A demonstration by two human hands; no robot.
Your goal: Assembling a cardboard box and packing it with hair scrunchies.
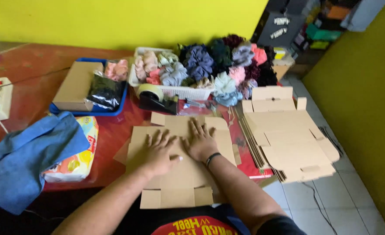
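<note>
Both my hands lie flat on a brown die-cut cardboard box blank [179, 174] spread unfolded on the red-brown wooden table [31, 74] right in front of me: my left hand [159, 152] with fingers splayed wide on the centre panel, my right hand [200, 142], a black band at its wrist, open and palm-down just beside it, neither gripping anything. The blank is flat, its flaps out and no wall raised, so by my reading the folding has barely begun and the whole box is left to form. To my left a crumpled blue cloth [22, 156] half covers a colourful plastic packet [77, 159]. To my right a stack of more flat cardboard blanks [288, 139] overhangs the table edge, all unfolded. Just past my fingertips stands a black tape dispenser with a beige roll [155, 98]. Beyond it a blue plastic tray [109, 111] holds a closed brown carton [75, 85], and a white plastic basket [179, 92] heaped with fabric scrunchies in many colours [210, 65] sits against the yellow wall [114, 21].
</note>
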